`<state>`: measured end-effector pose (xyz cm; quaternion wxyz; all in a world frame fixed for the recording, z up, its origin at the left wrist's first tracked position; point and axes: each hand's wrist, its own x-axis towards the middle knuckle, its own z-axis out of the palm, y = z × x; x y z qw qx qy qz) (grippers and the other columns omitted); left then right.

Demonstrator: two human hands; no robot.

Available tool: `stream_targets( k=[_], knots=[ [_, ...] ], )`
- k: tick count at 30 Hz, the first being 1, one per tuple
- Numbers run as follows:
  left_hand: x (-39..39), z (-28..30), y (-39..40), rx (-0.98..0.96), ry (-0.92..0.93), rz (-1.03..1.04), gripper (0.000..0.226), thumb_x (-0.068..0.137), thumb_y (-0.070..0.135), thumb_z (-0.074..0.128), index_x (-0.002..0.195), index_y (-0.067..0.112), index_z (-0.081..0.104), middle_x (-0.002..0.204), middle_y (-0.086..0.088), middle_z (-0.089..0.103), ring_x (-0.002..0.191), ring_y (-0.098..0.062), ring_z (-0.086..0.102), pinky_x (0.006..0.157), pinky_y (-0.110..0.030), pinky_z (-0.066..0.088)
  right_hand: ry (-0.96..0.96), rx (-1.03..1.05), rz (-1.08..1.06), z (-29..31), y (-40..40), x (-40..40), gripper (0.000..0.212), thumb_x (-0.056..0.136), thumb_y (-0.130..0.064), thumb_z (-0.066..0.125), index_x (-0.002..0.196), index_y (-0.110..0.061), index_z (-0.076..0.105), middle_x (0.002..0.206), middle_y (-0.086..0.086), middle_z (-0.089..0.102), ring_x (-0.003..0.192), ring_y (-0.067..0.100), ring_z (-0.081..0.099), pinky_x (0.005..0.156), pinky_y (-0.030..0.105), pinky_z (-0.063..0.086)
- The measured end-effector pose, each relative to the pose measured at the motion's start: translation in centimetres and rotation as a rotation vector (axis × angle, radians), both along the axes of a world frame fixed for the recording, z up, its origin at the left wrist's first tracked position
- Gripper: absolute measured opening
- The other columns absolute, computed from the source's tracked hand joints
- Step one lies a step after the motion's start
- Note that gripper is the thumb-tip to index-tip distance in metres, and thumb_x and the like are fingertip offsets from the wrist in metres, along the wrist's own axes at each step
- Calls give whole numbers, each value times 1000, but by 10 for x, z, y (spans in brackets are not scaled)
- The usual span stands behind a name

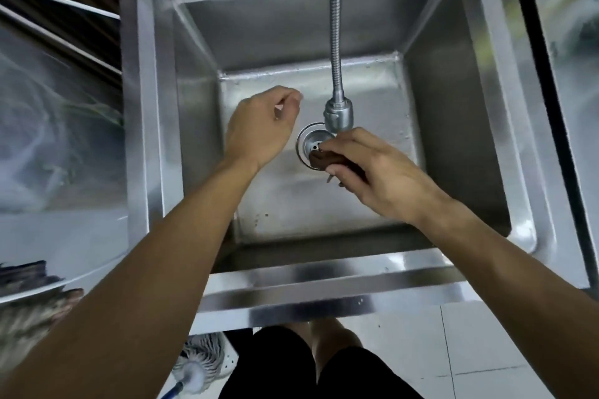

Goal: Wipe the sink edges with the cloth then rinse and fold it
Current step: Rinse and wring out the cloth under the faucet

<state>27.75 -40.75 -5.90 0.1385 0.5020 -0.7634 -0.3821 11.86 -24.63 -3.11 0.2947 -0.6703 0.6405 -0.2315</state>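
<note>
R hand (372,172) grips a wadded dark brown cloth (324,160), fingers curled round it, just under the spray nozzle (338,115) and over the drain (312,141). L hand (262,126) hangs over the basin w/ fingers curled in, holding nothing. Steel sink (324,272) below; flexible hose (336,26) drops from the top.

I am seeing both forearms bare to the frame edge, no sleeves, watch or rings showing. Left hand (259,129) and right hand (376,178) ungloved. Black shorts (291,366) are showing below, knees bare.
</note>
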Motion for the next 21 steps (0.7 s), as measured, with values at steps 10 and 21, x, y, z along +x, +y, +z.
stream_targets(
  k=[10, 21],
  knots=[
    [-74, 16, -76, 123, 205, 164, 52, 90, 62, 47, 120, 24, 66, 105, 12, 74, 87, -5, 68, 86, -38, 59, 17, 57, 91, -8, -42, -13, 29, 104, -28, 59, 132, -22, 65, 125, -7, 61, 103, 16, 64, 86, 40, 58],
    [-102, 21, -109, -117, -108, 167, 69, 100, 70, 17, 88, 23, 66, 71, 9, 68, 67, -10, 65, 67, -35, 52, -71, 105, 187, -8, -61, -28, 28, 103, -30, 60, 130, -26, 67, 121, -13, 61, 103, 8, 62, 86, 27, 55]
  ],
)
